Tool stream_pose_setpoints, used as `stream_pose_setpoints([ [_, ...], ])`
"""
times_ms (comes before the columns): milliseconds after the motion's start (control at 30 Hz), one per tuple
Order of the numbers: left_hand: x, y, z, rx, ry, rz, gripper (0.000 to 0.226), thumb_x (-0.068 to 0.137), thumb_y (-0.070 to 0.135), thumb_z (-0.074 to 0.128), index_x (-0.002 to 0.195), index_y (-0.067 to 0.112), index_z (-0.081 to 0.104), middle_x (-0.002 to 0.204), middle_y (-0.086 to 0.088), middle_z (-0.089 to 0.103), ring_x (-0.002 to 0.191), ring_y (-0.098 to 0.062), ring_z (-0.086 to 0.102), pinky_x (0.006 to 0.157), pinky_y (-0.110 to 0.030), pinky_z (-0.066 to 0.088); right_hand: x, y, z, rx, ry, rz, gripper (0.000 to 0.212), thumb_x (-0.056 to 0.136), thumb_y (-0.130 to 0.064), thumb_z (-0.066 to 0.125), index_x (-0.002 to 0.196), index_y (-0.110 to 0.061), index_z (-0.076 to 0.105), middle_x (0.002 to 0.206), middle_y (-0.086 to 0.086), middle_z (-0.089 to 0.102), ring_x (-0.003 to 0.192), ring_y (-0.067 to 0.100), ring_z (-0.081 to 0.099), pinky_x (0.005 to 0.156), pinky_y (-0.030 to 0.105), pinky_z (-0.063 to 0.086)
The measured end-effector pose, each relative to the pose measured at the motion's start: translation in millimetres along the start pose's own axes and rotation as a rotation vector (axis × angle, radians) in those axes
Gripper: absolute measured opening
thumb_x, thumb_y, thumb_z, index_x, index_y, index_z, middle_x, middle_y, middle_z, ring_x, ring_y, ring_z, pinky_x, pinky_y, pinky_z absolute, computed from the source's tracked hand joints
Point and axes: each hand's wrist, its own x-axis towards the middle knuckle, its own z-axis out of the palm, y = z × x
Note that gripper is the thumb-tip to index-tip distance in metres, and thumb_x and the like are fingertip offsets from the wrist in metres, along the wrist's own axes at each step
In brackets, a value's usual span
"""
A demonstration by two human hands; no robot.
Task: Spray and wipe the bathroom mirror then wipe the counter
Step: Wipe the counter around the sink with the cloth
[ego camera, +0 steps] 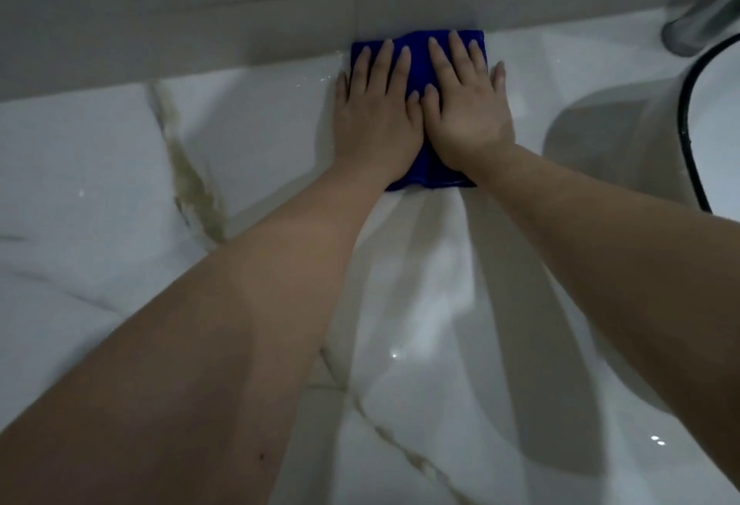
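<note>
Two bare forearms reach over the white marble counter point(420, 324). The left hand point(376, 112) and the right hand point(464, 112) press flat, fingers straight, on the folded blue cloth point(424, 172), which touches the grey tiled wall point(200, 24). A white basin point(624, 128) stands right.

Left grip point(376, 112) and right grip point(466, 116) lie flat, palms down, seemingly touching each other.
</note>
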Motion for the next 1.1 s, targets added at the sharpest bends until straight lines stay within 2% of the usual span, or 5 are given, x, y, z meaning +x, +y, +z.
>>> stream_pose_setpoints([
  [167, 0.7, 0.0, 1.8, -0.003, 0.008, -0.001, 0.053, 0.101, 0.033, 0.018, 0.151, 0.018, 0.009, 0.159, 0.0, 0.008, 0.146, -0.02, 0.003, 0.118, -0.039, 0.001, -0.5, -1.3, -0.8, -0.05, -0.004, 0.012, 0.056, 0.1, -0.035, 0.025, 0.153, -0.022, 0.012, 0.161, 0.004, 0.007, 0.148, 0.021, 0.002, 0.118, 0.044, -0.003],
  [500, -12.8, -25.5, -4.3, -0.069, 0.025, 0.04, 0.052, 0.1, 0.034, 0.025, 0.149, 0.02, 0.021, 0.157, 0.002, 0.018, 0.145, -0.017, 0.011, 0.116, -0.042, 0.003, -2.9, -18.1, 3.5, -0.083, -0.009, -0.002, 0.056, 0.1, -0.035, 0.024, 0.153, -0.019, 0.014, 0.16, 0.007, 0.009, 0.148, 0.024, 0.004, 0.118, 0.046, -0.001],
  [733, -42.3, -121.8, -37.3, 0.021, -0.01, -0.055, 0.052, 0.101, 0.034, 0.019, 0.15, 0.021, 0.011, 0.158, 0.003, 0.01, 0.146, -0.017, 0.005, 0.118, -0.043, 0.002, -4.2, -120.3, 34.1, -0.052, -0.043, -0.079, 0.058, 0.1, -0.04, 0.023, 0.153, -0.019, 0.011, 0.161, 0.006, 0.005, 0.148, 0.024, 0.0, 0.119, 0.044, -0.003],
  [967, -78.0, -222.9, -68.4, 0.041, -0.017, -0.086, 0.052, 0.101, 0.034, 0.019, 0.15, 0.02, 0.011, 0.159, 0.002, 0.01, 0.146, -0.017, 0.005, 0.118, -0.044, 0.004, -15.1, -226.3, 61.5, -0.058, -0.072, -0.12, 0.06, 0.1, -0.042, 0.022, 0.153, -0.019, 0.007, 0.161, 0.006, 0.001, 0.148, 0.023, -0.003, 0.118, 0.042, -0.006],
  [1100, -101.8, -282.2, -81.4, -0.003, 0.032, -0.075, 0.051, 0.1, 0.033, 0.023, 0.15, 0.019, 0.018, 0.157, 0.0, 0.017, 0.145, -0.018, 0.011, 0.117, -0.045, 0.006, -25.1, -288.8, 78.1, -0.063, -0.058, -0.141, 0.06, 0.099, -0.04, 0.023, 0.153, -0.018, 0.01, 0.161, 0.007, 0.004, 0.148, 0.024, -0.001, 0.119, 0.043, -0.004],
])
